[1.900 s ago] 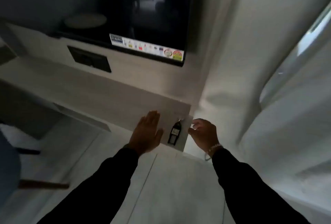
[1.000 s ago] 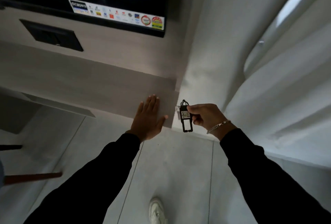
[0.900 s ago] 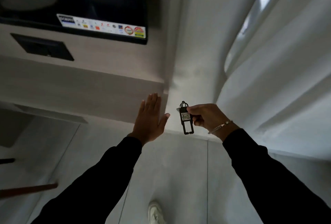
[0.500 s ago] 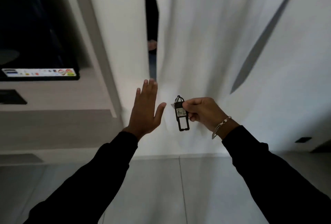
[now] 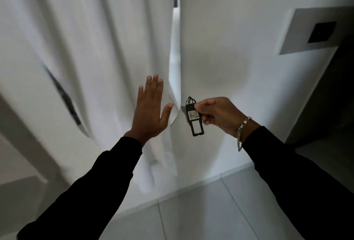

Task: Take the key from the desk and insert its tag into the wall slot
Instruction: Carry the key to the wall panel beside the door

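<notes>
My right hand pinches a black key tag with a small white label; it hangs downward in mid-air, and a metal key and ring show at its top. My left hand is held up flat beside it, fingers spread, holding nothing. A dark square wall panel sits on a grey plate at the upper right, well away from the tag. Whether that panel has a slot I cannot tell.
White curtains fill the left and centre, with a narrow gap at the top. A white wall stands behind the tag. A dark opening lies at the far right. Pale floor tiles run below.
The view has swung right from the desk and screen to the curtains and wall. My right hand lifted the key off the desk and carries it; my left hand left the desk.
</notes>
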Demonstrator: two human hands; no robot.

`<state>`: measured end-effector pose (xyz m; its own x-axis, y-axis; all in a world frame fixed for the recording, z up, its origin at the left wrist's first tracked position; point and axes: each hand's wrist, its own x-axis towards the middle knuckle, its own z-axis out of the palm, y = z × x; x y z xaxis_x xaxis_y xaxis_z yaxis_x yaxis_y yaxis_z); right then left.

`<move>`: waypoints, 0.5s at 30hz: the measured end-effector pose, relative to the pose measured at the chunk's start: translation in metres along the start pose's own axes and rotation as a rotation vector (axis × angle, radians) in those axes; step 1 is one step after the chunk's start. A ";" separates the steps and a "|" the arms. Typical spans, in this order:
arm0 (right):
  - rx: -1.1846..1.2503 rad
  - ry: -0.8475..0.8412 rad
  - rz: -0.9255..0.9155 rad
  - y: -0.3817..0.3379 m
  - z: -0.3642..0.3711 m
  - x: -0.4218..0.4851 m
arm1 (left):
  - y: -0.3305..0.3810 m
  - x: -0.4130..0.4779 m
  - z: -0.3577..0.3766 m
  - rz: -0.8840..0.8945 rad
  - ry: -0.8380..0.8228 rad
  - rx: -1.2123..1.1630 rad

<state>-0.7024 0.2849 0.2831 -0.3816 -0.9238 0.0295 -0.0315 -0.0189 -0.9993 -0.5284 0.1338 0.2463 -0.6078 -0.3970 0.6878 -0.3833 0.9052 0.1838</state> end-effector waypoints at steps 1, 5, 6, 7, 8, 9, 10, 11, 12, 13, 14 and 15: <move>0.006 0.017 -0.006 -0.001 -0.015 0.003 | 0.006 0.012 0.012 0.021 0.001 -0.012; 0.004 0.071 -0.014 -0.007 -0.074 0.022 | 0.032 0.062 0.066 0.100 0.066 -0.091; -0.003 0.079 -0.018 -0.007 -0.089 0.028 | 0.037 0.075 0.081 0.123 0.086 -0.114; -0.010 0.093 -0.021 -0.008 -0.104 0.034 | 0.042 0.089 0.097 0.146 0.095 -0.138; -0.018 0.109 -0.024 -0.008 -0.119 0.040 | 0.048 0.104 0.113 0.162 0.099 -0.160; -0.031 0.120 -0.024 -0.008 -0.132 0.045 | 0.054 0.117 0.125 0.171 0.105 -0.179; -0.046 0.141 -0.019 -0.010 -0.147 0.051 | 0.061 0.132 0.139 0.180 0.111 -0.199; -0.058 0.166 -0.012 -0.012 -0.162 0.056 | 0.067 0.147 0.152 0.187 0.116 -0.220; -0.063 0.199 -0.007 -0.015 -0.178 0.062 | 0.074 0.163 0.165 0.204 0.116 -0.241; -0.063 0.232 -0.006 -0.019 -0.195 0.068 | 0.082 0.179 0.178 0.223 0.115 -0.258; -0.065 0.259 -0.006 -0.021 -0.209 0.073 | 0.088 0.192 0.188 0.240 0.123 -0.266; -0.063 0.289 -0.011 -0.023 -0.226 0.079 | 0.096 0.208 0.200 0.257 0.128 -0.276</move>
<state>-0.9405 0.2993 0.3136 -0.6283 -0.7761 0.0540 -0.0910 0.0044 -0.9958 -0.8310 0.1081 0.2661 -0.5616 -0.1454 0.8145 -0.0175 0.9863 0.1640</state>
